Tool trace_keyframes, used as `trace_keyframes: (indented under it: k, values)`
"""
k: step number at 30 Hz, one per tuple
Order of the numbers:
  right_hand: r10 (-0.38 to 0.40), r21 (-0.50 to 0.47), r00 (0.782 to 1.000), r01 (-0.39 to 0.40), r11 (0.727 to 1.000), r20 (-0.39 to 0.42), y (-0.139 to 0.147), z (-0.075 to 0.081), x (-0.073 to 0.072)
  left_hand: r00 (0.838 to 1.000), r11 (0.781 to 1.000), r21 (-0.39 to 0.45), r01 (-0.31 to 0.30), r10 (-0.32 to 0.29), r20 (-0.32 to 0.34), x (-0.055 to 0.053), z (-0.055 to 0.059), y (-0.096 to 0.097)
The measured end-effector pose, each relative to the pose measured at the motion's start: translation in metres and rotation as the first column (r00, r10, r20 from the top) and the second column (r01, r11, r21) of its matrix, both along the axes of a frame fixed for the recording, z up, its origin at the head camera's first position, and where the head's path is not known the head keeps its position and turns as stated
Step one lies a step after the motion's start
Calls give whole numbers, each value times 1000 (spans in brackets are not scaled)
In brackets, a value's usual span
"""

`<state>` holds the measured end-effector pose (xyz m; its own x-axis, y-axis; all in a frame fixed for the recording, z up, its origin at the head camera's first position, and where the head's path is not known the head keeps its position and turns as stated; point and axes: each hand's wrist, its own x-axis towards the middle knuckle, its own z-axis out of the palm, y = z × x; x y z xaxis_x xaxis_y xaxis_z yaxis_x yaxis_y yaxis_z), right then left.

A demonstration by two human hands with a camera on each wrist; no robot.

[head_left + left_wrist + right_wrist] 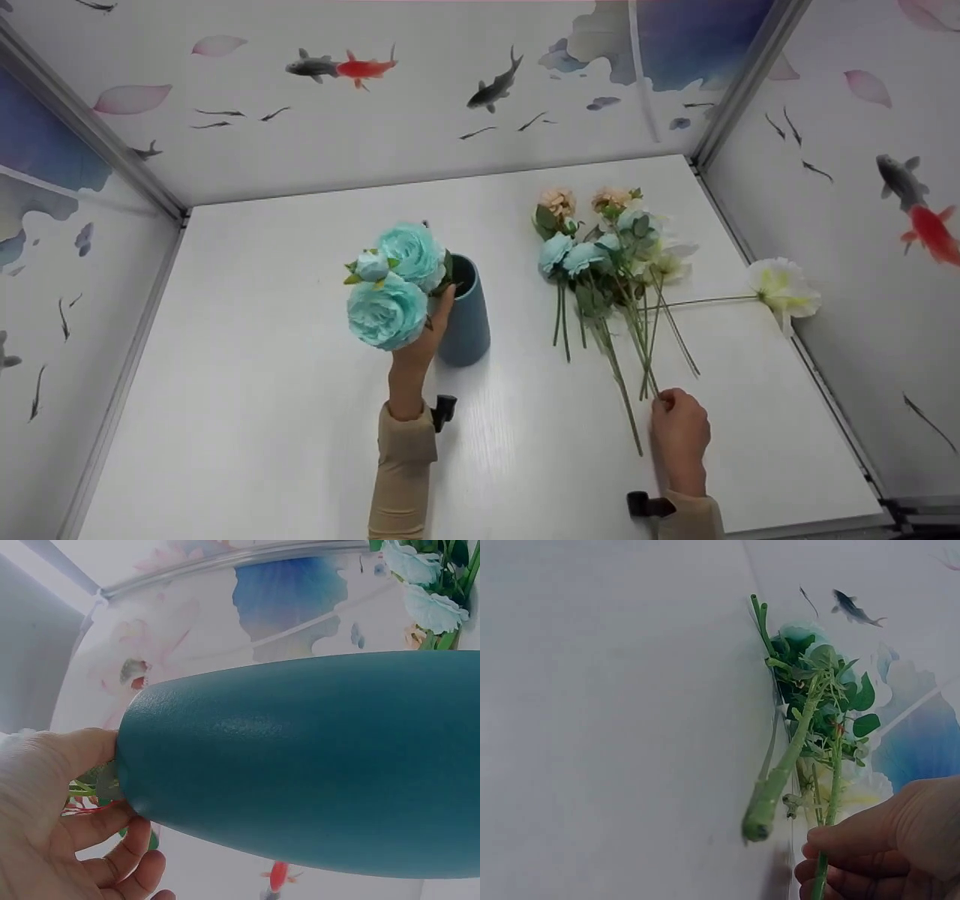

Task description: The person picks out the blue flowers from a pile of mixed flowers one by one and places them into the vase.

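Note:
A tall blue vase stands upright on the white table, with a spray of turquoise artificial flowers leaning out of its mouth to the left. My left hand is up at the vase's mouth; in the left wrist view its thumb and index finger pinch the rim of the vase. The blooms partly cover that hand from above. On the right, my right hand pinches the lower end of a green flower stem between thumb and fingers. This stem's bloom is lost among the pile.
Beyond the right hand lies a pile of artificial flowers with turquoise blooms, peach blooms and pale white ones. One white flower reaches over the table's right edge. Printed walls enclose the back and sides.

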<state>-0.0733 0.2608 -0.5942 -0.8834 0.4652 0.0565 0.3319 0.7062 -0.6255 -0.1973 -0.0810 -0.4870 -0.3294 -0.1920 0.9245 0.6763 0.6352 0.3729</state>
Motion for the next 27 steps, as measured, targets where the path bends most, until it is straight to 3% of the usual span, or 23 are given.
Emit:
trace_keyframes:
  k: [3,9,14,18,21,23,25,27]
  values:
    - [0,-1,1000,0,1000,2,0,1,0,1000,1000,5,26,-26,3,0,0,0]
    - [7,-2,1000,-7,1000,9,1,1,0,993,998,10,55,-55,100,5,1,1]
    - [-3,-8,1000,3,1000,7,0,2,-1,980,994,30,110,-113,166,9,-2,-2]
    - [-17,-24,999,16,1000,-45,-1,1,-1,967,994,49,93,-102,234,16,-8,-5]
    - [-13,-35,993,9,999,-115,-3,-1,-1,950,985,131,115,-148,274,23,-14,-5]
    - [-11,-44,987,5,999,-157,-5,-2,-1,938,966,212,147,-204,279,28,-15,-4]
    - [-13,-52,982,4,999,-190,-6,-2,-1,925,941,287,178,-260,279,35,-10,0]
    - [-21,-61,977,9,998,-213,-8,-2,-1,922,930,326,169,-266,282,43,-5,6]
